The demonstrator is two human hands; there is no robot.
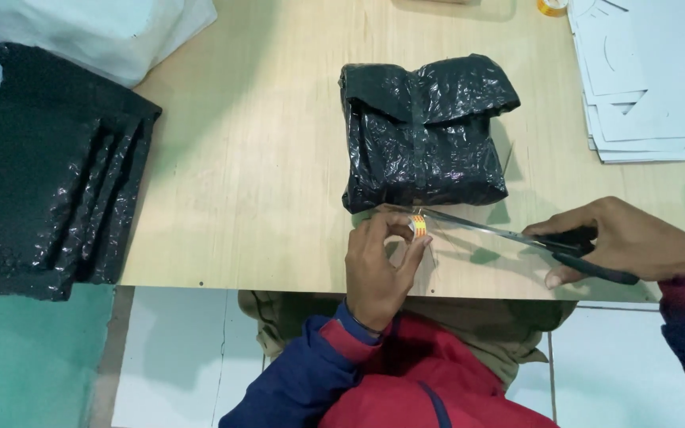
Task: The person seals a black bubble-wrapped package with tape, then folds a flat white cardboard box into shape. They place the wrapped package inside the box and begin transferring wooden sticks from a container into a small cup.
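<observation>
1. Hard to make out: the clear tape (406, 215) running from the parcel's near edge to the left hand is nearly invisible; only a faint shine and a small yellow-orange roll (419, 225) at the fingertips give it away.
2. The scissors (517, 237) are partly hidden: the black handles vanish inside the right hand, and only the thin metal blades show, pointing left toward the roll.
3. Cut off by the frame: a stack of white card sheets (652, 79) at the top right, a second yellow tape roll (551, 6) at the top edge, a pale round thing at the far right edge, and white plastic (97, 28) at the top left.
4. The left hand (378, 265) comes up from below the desk's near edge, wrist bent, with thumb and fingers pinched around the small roll, just in front of the parcel.
5. The right hand (620, 242) reaches in from the right, knuckles up, fingers closed through the scissor handles; the blades look slightly parted, with their tips close to the roll.
6. The black plastic-wrapped parcel (426, 135) lies flat on the wooden desk (255, 174), near the middle, folded over at the top and taped down its centre.
7. A pile of black plastic bags (41, 182) sits at the desk's left end, well apart from the parcel.
8. Both sleeves are dark blue and red.
</observation>
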